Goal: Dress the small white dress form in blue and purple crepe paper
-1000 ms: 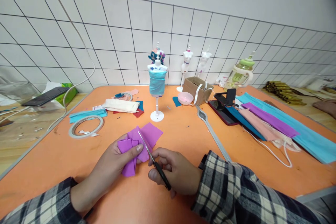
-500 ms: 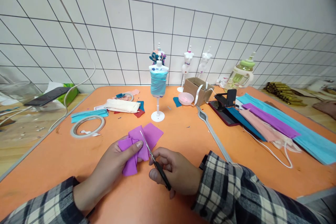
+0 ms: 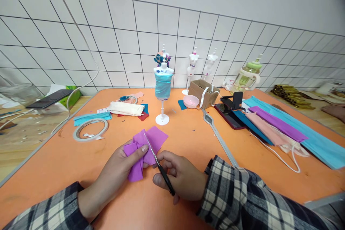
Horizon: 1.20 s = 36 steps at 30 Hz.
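My left hand [image 3: 122,167] pinches a folded piece of purple fabric [image 3: 156,139] between thumb and fingers, low over the front of the table. In my right hand [image 3: 183,176] is a pair of scissors [image 3: 165,178] with black handles, its metal blades pointing up and left across the fabric. The blades lie against the purple piece just right of my left thumb; whether they cut through it cannot be seen. Beyond my hands a small white mannequin [image 3: 162,111] stands upright, its torso wrapped in crinkled light-blue material [image 3: 163,86].
A tape roll [image 3: 90,130] lies at left near a cream bundle [image 3: 126,108]. At the back stand a pink bowl [image 3: 191,101], a cardboard box [image 3: 203,93] and a bottle [image 3: 246,77]. Coloured strips [image 3: 280,124] cover the right side. Another person's hand [image 3: 335,110] shows at the far right.
My left hand and the purple fabric have shifted slightly to the right, closer to the scissors. My right hand has hardly moved.
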Motion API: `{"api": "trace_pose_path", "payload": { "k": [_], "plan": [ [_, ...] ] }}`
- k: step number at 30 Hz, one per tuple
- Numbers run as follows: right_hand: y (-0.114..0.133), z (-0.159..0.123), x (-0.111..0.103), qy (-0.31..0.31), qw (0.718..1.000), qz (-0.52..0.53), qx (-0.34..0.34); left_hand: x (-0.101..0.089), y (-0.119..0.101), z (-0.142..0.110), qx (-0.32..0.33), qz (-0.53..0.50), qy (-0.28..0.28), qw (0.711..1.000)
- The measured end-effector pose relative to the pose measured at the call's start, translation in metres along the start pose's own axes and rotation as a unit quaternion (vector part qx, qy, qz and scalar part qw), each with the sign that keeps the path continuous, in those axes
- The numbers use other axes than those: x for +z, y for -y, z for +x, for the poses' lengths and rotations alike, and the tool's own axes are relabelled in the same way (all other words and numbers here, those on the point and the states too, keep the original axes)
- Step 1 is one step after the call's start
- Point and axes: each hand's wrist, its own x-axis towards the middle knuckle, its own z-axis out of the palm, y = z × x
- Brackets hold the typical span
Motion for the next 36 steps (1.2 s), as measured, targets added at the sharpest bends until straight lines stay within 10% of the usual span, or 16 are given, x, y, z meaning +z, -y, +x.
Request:
{"api": "trace_pose_path", "payload": {
  "k": [36],
  "plan": [
    [-0.0011, -0.0002, -0.0018, 0.0, 0.999, -0.034, 0.018, -0.0055, 0.0028, 0.0018, 0.03, 0.018, 0.052, 0.998]
  ]
}}
